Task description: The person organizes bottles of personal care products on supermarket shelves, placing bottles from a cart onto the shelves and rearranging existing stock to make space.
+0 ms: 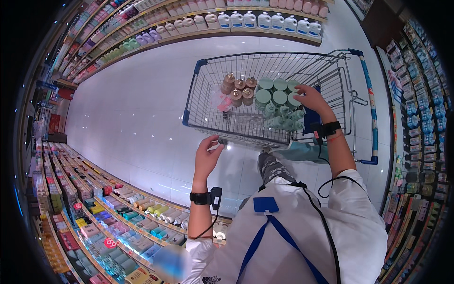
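Note:
My right hand point(314, 101) reaches over the metal shopping cart point(241, 133), fingers spread at the edge of several jars with pale green lids point(280, 97). Its fingertips overlap the rightmost lids; whether they touch is hard to tell. Several pale green pump bottles point(283, 119) lie beside the jars, nearer to me. To their left, brown pump bottles point(239, 90) with gold-coloured tops stand in a group, with a pink and clear plastic item point(224, 103) beside them. Outside the cart's near side, my left hand point(207, 154) hovers with thumb and fingers apart, holding nothing.
Shelves of large white jugs point(264, 21) and other bottles line the far side. A low display of boxed and bottled goods point(142, 227) runs along the left and near side. Packed shelves point(422, 117) rise at right, behind the cart's blue-ended handle point(370, 96).

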{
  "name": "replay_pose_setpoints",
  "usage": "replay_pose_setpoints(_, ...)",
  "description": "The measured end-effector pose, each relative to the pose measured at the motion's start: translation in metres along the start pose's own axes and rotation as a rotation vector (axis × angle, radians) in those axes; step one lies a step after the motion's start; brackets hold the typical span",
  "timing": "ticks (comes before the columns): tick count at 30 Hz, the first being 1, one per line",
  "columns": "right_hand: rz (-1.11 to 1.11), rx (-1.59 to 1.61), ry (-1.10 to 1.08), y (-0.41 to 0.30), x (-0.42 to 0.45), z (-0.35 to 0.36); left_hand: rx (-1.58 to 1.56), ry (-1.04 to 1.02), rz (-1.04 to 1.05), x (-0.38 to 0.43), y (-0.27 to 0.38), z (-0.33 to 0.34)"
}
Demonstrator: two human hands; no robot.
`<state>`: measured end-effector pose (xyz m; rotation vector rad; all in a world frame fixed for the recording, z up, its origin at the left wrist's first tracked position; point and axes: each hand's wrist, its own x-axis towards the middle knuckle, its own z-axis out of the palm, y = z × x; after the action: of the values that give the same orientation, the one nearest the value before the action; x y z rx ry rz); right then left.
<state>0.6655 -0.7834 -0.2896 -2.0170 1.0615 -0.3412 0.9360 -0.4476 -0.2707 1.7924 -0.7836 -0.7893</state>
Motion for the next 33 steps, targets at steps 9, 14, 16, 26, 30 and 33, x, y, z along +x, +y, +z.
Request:
replay_pose_setpoints(9, 0.342, -0.363, -0.126, 0.184, 0.113, 0.073, 0.489, -0.329, 0.053, 0.25, -0.088, 0.153)
replay_pose_setpoints(14, 0.317, -0.367, -0.144, 0.232, 0.12, 0.1, 0.848, -0.547, 0.368, 0.306, -0.112, 0.214)
replay_pose_setpoints(16, 0.411, -0.343, -0.141, 0.231, 0.126, 0.107, 0.946, -0.661, 0.453, 0.319, -0.123, 0.23)
replay_pose_setpoints(26, 0.536, -0.288, 0.035, 0.228, 0.133, 0.123, 0.888, -0.51, 0.299, 0.33, -0.166, 0.281)
replay_pose_setpoints(30, 0.453, -0.245, 0.09, 0.218, 0.129, 0.101, 0.672, -0.535, 0.223, 0.334, -0.151, 0.262)
replay_pose_setpoints(33, 0.307, -0.218, 0.284, 0.199, 0.122, 0.079, 0.563, -0.496, 0.331, 0.33, -0.114, 0.23)
